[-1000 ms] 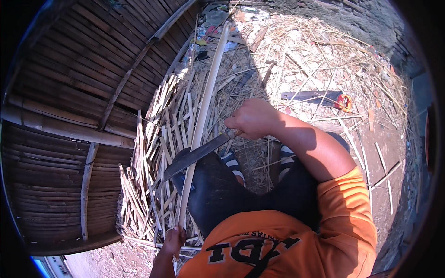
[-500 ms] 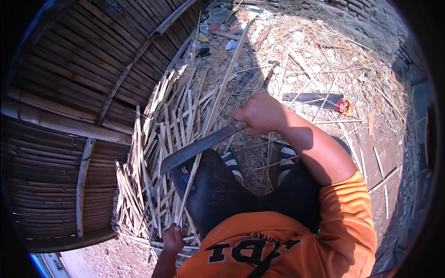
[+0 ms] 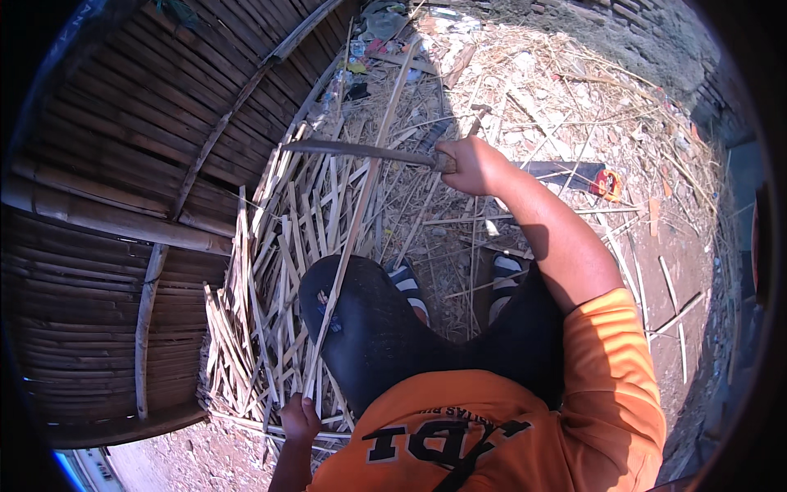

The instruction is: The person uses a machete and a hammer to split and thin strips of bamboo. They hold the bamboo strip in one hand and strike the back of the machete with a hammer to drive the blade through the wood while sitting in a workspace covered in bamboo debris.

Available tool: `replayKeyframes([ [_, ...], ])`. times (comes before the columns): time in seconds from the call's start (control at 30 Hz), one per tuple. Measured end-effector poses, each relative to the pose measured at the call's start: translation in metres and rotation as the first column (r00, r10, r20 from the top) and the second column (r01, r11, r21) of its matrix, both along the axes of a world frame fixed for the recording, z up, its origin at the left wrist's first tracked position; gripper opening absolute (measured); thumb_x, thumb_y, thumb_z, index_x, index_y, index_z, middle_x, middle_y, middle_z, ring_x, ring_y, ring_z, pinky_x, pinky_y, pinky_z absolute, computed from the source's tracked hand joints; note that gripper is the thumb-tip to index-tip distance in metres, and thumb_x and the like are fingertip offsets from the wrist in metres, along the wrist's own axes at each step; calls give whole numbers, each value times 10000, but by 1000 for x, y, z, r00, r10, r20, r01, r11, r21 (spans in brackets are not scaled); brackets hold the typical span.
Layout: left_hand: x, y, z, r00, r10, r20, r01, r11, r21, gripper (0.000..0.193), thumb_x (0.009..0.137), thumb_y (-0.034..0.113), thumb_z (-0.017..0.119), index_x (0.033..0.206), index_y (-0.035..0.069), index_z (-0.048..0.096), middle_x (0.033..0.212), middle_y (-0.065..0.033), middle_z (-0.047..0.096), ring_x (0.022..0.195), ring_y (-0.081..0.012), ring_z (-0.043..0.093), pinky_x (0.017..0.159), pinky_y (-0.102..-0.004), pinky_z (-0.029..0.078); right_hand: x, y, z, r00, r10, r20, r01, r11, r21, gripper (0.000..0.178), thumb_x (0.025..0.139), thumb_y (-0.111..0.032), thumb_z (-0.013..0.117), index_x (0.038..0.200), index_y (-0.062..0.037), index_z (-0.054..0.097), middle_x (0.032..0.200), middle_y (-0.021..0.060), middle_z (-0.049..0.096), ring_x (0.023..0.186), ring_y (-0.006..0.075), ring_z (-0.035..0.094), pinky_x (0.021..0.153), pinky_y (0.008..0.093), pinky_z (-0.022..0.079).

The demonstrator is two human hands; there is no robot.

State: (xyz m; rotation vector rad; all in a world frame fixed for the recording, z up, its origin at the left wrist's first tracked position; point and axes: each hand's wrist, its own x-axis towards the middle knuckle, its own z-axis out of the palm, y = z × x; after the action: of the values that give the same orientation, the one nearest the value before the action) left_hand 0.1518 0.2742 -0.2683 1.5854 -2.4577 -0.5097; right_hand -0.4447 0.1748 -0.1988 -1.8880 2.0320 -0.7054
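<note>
My right hand (image 3: 473, 166) grips the wooden handle of a machete (image 3: 361, 149), whose dark blade points left and lies across a long bamboo strip (image 3: 357, 215). The near end of that strip is held in my left hand (image 3: 300, 418), low beside my left thigh. From there it slants over my left knee and away toward the far side. Blade and strip cross well beyond the knee; whether the edge bites into the bamboo I cannot tell. A heap of split bamboo strips (image 3: 270, 303) lies to the left of my legs.
A woven bamboo wall (image 3: 106, 197) rises close on the left. On the ground right of centre lies a handsaw (image 3: 566, 174) with a red and yellow handle, and a hammer (image 3: 478, 119) rests beyond my right hand. Shavings and scraps cover the far ground up to a brick wall (image 3: 648, 41).
My right hand and the machete have moved away from me along the strip, from near my knee to farther out. The strip's far end has shifted left. My left hand stays nearly in place.
</note>
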Motion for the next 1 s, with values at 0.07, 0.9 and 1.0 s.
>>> replayKeyframes([
  [0.07, 5, -11, 4, 999, 30, 39, -30, 999, -16, 406, 1004, 292, 437, 724, 9, 518, 571, -247, 530, 557, -495, 581, 513, -554, 440, -45, -5, -8, 965, -229, 127, 228, 973, 20, 262, 757, -165, 676, 1004, -78, 669, 883, 190, 709, 866, 388, 685, 780, 463, 547],
  [0.9, 23, 6, 4, 995, 70, -66, -66, 996, 61, 485, 1004, 399, 415, 778, -15, 524, 578, -252, 505, 575, -507, 561, 527, -545, 420, -68, 6, -20, 832, -392, 393, 468, 876, -116, 249, 826, -208, 712, 993, -33, 651, 796, 83, 659, 719, 207, 610, 693, 353, 486],
  [1.0, 10, 10, 2, 985, 46, -164, -29, 994, 106, 521, 1007, 424, 411, 762, -25, 510, 567, -214, 476, 534, -455, 529, 512, -476, 403, -46, -6, -11, 752, -285, 595, 495, 840, -222, 154, 857, -138, 709, 900, -40, 599, 669, -5, 579, 540, 109, 502, 515, 294, 408],
])
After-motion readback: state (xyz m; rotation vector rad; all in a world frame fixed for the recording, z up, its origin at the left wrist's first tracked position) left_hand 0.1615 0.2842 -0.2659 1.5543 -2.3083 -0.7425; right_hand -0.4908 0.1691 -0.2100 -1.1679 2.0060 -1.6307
